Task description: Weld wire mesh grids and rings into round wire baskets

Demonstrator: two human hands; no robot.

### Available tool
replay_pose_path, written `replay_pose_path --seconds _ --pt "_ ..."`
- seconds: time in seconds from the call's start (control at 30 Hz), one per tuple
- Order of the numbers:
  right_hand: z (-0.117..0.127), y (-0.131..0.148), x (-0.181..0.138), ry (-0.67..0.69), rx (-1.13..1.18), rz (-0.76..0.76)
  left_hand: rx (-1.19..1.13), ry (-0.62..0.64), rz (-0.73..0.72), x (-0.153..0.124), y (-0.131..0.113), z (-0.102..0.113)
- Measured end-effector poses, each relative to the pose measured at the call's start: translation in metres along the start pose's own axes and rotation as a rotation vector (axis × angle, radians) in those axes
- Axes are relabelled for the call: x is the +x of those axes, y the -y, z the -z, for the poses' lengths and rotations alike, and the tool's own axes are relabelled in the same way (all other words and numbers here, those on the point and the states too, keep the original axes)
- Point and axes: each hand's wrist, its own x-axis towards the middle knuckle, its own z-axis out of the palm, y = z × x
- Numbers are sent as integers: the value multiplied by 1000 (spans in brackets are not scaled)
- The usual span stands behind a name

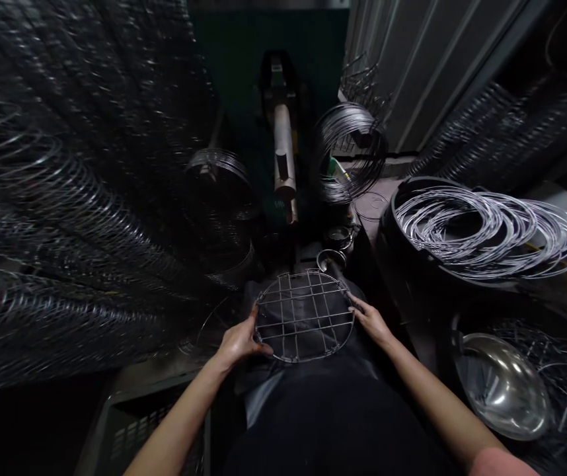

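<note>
A round wire rack (305,324), a metal hoop crossed by a grid of thin rods, lies tilted above my lap. My left hand (240,340) grips its left rim, with the thumb at the lower left edge. On the right rim, the fingers and thumb of my right hand (371,322) are closed on the hoop. Just beyond the rack's far edge is a small metal ring (332,260) on the machine. The machine's cylindrical arm (284,149) points down toward the rack.
Stacked wire rings (85,178) fill the left side. A coil of wire hoops (350,152) hangs right of the machine arm. At right, a black tub (387,228) holds many loose rings (482,228). A shiny metal bowl (506,387) rests among short rods. A plastic crate (115,410) stands lower left.
</note>
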Motion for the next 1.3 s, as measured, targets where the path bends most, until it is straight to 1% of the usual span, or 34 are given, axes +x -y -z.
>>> replay_pose_path --seconds 0.07,0.13,0.2,0.23,0.27,0.33,0.4,0.47,0.53,0.57,0.6,0.63,0.67,0.7,0.77,0.8,0.87,0.93,1.0,1.07,1.13,1.2,1.3 --pt "-1 0 0 -15 2 11 -48 -19 -17 2 1 -5" --pt "-1 0 1 -26 21 29 -178 -58 -71 4 10 -9" --pt "-1 1 1 -37 51 45 -361 -140 -117 5 25 -6" --pt "-1 1 1 -48 68 50 -460 -209 -119 4 35 -1" --pt "0 1 1 -60 82 50 -558 -299 -106 2 45 6" --pt "2 2 1 -112 101 35 -754 -512 -64 -9 65 28" --pt "7 9 1 -216 108 22 -939 -723 -51 -25 78 56" --pt "13 25 3 -345 100 42 -1119 -896 -111 -44 78 82" --pt "17 50 5 -429 72 130 -1308 -1013 -248 -59 64 103" --pt "18 65 6 -440 48 198 -1408 -1043 -334 -65 54 110" --pt "18 81 7 -436 18 278 -1509 -1046 -415 -68 41 115" --pt "17 96 7 -417 -17 361 -1608 -1020 -480 -70 27 116" --pt "15 110 6 -396 -52 439 -1704 -963 -522 -70 13 115" --pt "12 122 5 -377 -83 507 -1789 -878 -544 -68 0 112" --pt "4 139 2 -340 -116 596 -1915 -666 -547 -63 -24 100" --pt "1 145 0 -329 -115 611 -1957 -561 -536 -59 -34 93" --pt "-3 149 -4 -333 -87 575 -2010 -391 -505 -52 -48 80" --pt "-5 147 -8 -354 -59 485 -2027 -286 -461 -45 -56 72" --pt "-6 141 -9 -366 -55 402 -1981 -254 -408 -38 -58 68" --pt "-6 131 -9 -357 -64 360 -1841 -287 -342 -30 -55 64" --pt "-8 119 -8 -349 -69 333 -1647 -335 -262 -23 -47 59" --pt "-10 107 -5 -338 -75 307 -1477 -350 -204 -16 -37 51" --pt "-13 92 -2 -314 -108 263 -1350 -336 -185 -9 -25 38"
